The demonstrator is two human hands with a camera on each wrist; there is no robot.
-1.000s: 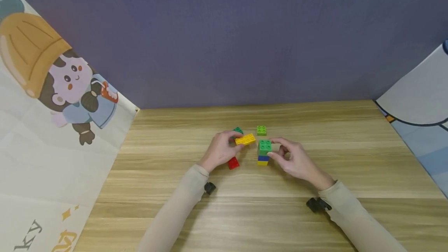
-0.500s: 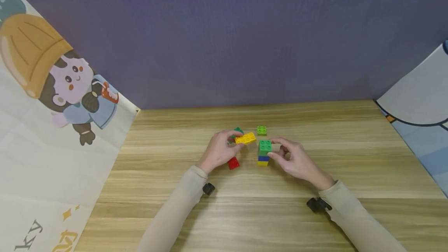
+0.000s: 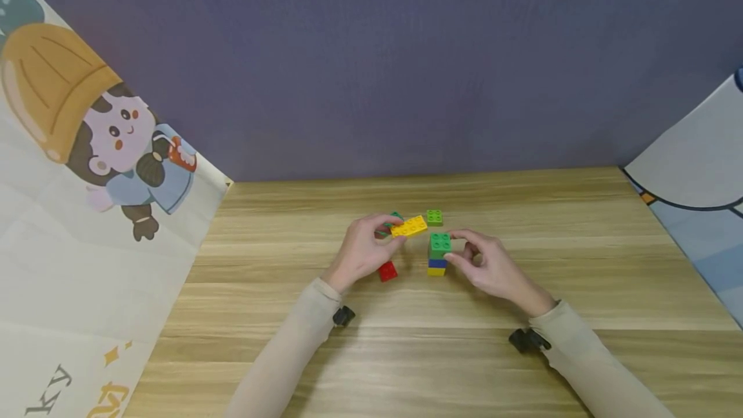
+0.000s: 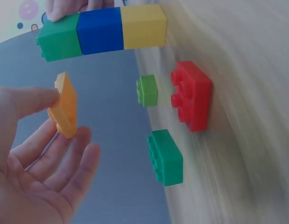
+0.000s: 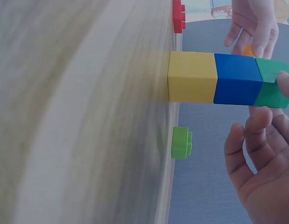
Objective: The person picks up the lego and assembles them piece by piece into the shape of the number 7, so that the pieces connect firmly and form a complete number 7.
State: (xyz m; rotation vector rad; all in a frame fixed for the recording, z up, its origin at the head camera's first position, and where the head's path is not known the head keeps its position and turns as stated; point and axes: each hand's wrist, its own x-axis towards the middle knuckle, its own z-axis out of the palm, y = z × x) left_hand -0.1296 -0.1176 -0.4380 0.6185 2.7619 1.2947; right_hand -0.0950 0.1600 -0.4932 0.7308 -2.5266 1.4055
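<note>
A wood-grained table (image 3: 348, 353) stretched before a blue-grey backdrop (image 3: 371, 69). Above it, the left hand (image 3: 362, 251) pinched a yellow brick (image 3: 409, 226); the right hand (image 3: 490, 266) gripped the top of an upright three-colour stack (image 3: 438, 253). Lime (image 3: 434, 217), red (image 3: 387, 271) and teal bricks (image 4: 166, 157) lay nearby.

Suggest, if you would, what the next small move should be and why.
Probably the left hand should bring the loose yellow brick over the green top block of the tower: it pinches that brick off the table, near the tower, while the right hand grips the green block, which has nothing on top.
</note>
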